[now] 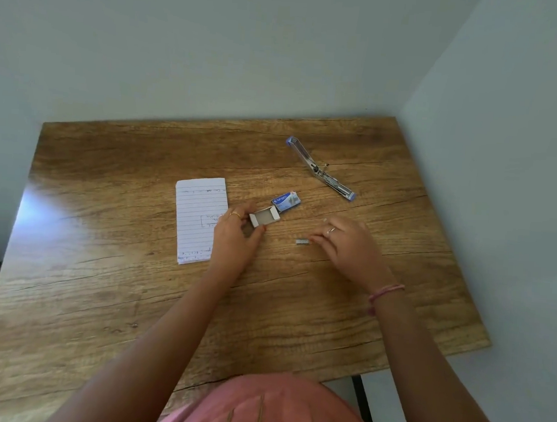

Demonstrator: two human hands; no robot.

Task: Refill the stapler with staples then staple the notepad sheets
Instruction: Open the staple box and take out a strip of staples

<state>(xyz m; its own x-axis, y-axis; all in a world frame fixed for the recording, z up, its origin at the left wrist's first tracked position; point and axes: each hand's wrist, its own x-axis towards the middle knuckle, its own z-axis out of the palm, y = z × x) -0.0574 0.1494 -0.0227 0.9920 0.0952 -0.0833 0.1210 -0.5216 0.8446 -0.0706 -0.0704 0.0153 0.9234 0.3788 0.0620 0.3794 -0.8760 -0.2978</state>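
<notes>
L hand (235, 237) pinches the pulled-out inner tray (264, 217) of the staple box, thumb & fingers curled on its near end; blue sleeve (287, 201) sits just at the tray's 1 o'clock, touching it. R hand (347, 242) has fingertips bent down at a short staple strip (302, 242) lying on the tabletop (99, 297); can't tell if it's gripped or only touched. Stapler (321, 168), swung fully open, lies well apart at 1 o'clock from the box. Lined notepad (197, 218) lies flat at 9 o'clock from the tray, L hand overlapping its edge.
</notes>
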